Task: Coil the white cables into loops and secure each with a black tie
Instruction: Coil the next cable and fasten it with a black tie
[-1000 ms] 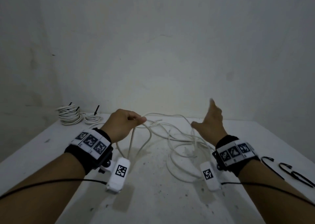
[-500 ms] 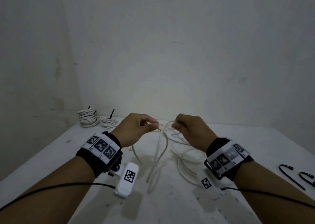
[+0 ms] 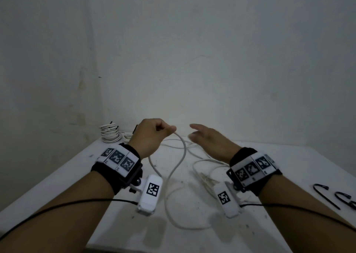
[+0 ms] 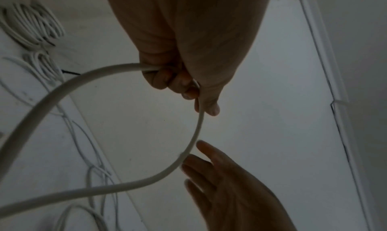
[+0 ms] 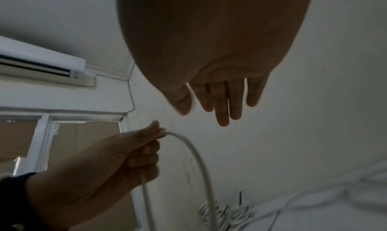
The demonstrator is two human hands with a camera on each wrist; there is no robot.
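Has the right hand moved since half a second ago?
Yes. The right hand has let go and opened, drawing rightward away from the left hand, which keeps pinching the white cable.

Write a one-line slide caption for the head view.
Left hand pinches a loop of white cable above the table; right hand open beside it.

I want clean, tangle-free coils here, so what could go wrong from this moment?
The left hand alone pinches the white cable; the right hand is open, so the loop may sag or slip. Slack strands cross on the table and could snag when pulled. The black ties lie far to the right; reaching for them may loosen the coil.
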